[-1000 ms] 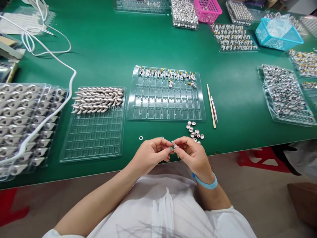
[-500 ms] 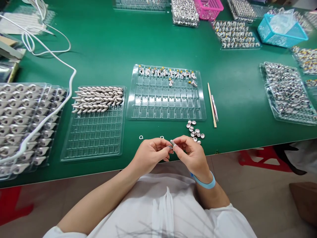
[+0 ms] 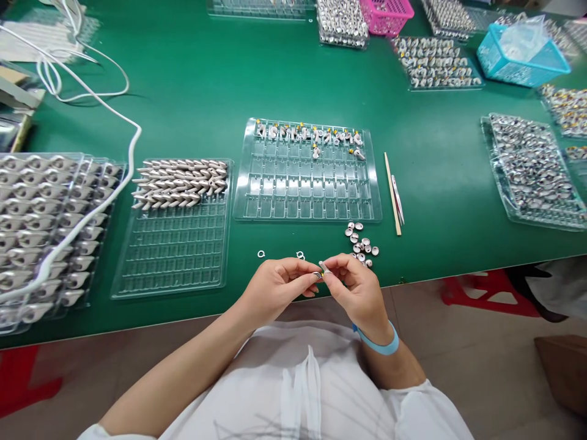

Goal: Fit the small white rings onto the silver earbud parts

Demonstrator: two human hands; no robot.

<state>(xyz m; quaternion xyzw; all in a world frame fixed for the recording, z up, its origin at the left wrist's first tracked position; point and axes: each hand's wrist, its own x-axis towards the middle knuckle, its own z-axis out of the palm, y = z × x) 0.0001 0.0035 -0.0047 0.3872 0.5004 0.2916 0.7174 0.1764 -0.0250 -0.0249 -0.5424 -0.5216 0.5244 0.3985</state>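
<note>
My left hand [image 3: 282,282] is closed, thumb and forefinger pinching one side of a small metal part [image 3: 323,267] at the table's front edge. My right hand [image 3: 355,286] pinches the other side of it. The part is grey with a bit of yellow; the fingertips cover most of it. Just beyond my left fingers lie a few small white rings [image 3: 300,255], with one more white ring [image 3: 261,253] farther left. Several round metal caps [image 3: 365,242] are loose beyond my right hand. Behind them a clear tray [image 3: 307,215] holds small grey and yellow parts in its back rows.
A wooden stick [image 3: 389,183] and tweezers [image 3: 397,198] lie right of the tray. To the left are a half-filled clear tray [image 3: 169,284], stacked trays of metal parts [image 3: 55,232] and a white cable [image 3: 132,153]. Farther back are a pink basket [image 3: 387,21] and a blue basket [image 3: 523,70].
Both hands have sunk slightly toward the table edge, still holding the small part. A yellow bit of it now shows between the fingertips, and more of the white rings is uncovered.
</note>
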